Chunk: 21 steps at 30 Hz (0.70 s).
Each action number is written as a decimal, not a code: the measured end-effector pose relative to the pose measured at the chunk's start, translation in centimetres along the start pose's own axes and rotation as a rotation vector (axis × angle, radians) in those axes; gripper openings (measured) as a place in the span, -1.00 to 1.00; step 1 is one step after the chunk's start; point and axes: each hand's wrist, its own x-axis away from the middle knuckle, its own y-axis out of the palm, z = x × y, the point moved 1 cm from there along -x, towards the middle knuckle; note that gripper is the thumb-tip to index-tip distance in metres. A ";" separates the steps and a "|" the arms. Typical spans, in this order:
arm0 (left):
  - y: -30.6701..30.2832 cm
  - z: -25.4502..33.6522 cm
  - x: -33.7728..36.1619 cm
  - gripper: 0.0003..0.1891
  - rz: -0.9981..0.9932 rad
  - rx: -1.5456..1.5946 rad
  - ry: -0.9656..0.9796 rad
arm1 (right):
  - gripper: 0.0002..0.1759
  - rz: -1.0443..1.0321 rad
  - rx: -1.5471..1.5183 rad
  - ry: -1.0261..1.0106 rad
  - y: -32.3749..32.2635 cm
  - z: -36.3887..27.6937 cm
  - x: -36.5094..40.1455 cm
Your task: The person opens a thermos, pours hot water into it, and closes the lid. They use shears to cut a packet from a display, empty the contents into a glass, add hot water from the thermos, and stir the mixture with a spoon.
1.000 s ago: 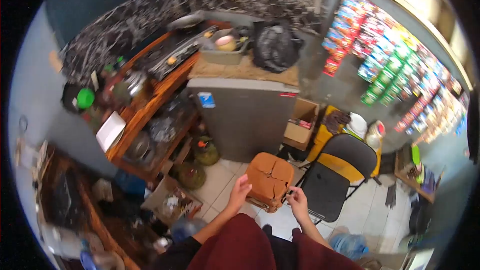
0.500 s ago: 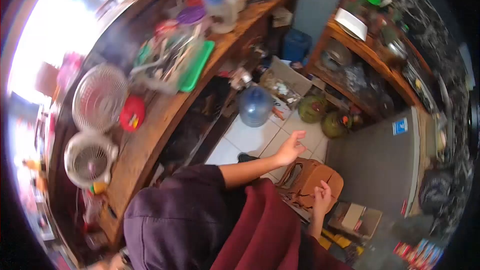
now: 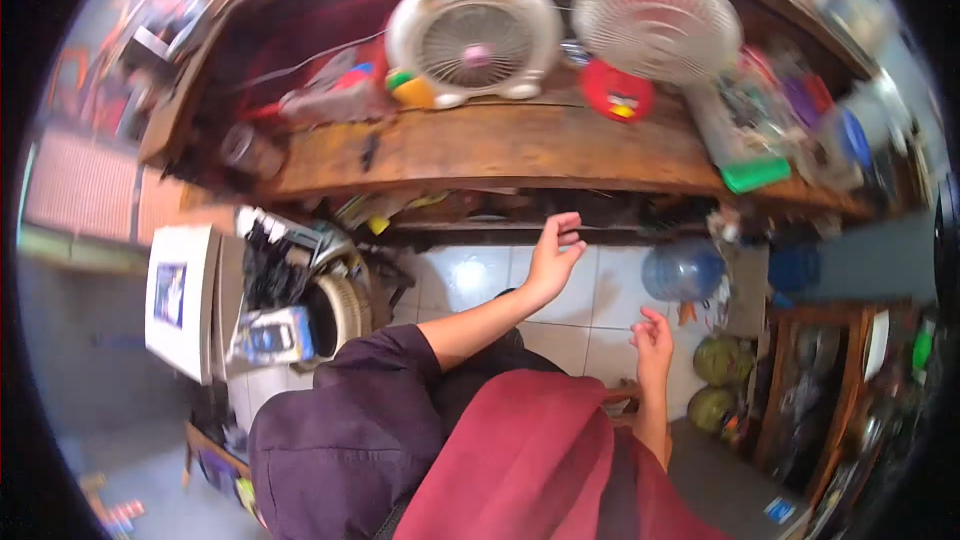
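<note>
In the head view my left hand (image 3: 555, 258) is held out in the air in front of the wooden workbench (image 3: 460, 155), its fingers loosely bent and apart, holding nothing. Lower and to the right, my right hand (image 3: 653, 342) is raised over the tiled floor (image 3: 560, 342), also empty, with thumb and fingers spread. Neither hand touches anything. On the bench stand a white round fan (image 3: 474, 40) and, beside it, a white fan grille (image 3: 657, 25). A red round item with a bird face (image 3: 617, 92) lies below the grille.
Beyond my right hand are a large blue water bottle (image 3: 683, 270) and two round green containers (image 3: 722, 360). A plastic bin with a green edge (image 3: 757, 174) sits on the bench's right part. At left stand a white box (image 3: 183, 298) and a round woven basket (image 3: 345, 310).
The view has swung left, so the bench now runs across the front. The brown bag near my right hand is mostly out of sight. Both hands remain raised and empty.
</note>
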 end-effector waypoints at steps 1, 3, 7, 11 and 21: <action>-2.8 0.3 -0.4 -0.56 0.132 0.029 0.049 | -0.71 -0.079 0.045 -0.028 3.0 -1.1 -1.2; -9.2 2.0 -0.9 -0.61 0.382 -0.121 0.207 | -0.72 -0.317 0.193 -0.118 8.6 -2.5 -3.6; -24.6 5.0 -1.1 -0.62 0.894 -0.260 0.397 | -0.72 -0.620 0.408 -0.296 21.7 -6.9 -5.5; -40.2 8.7 1.0 -0.61 1.382 -0.102 0.381 | -0.72 -0.928 0.370 -0.590 33.6 -9.8 -4.6; -51.6 9.8 2.6 -0.65 1.037 0.954 0.164 | -0.75 -1.285 0.347 -0.550 42.6 -9.1 1.0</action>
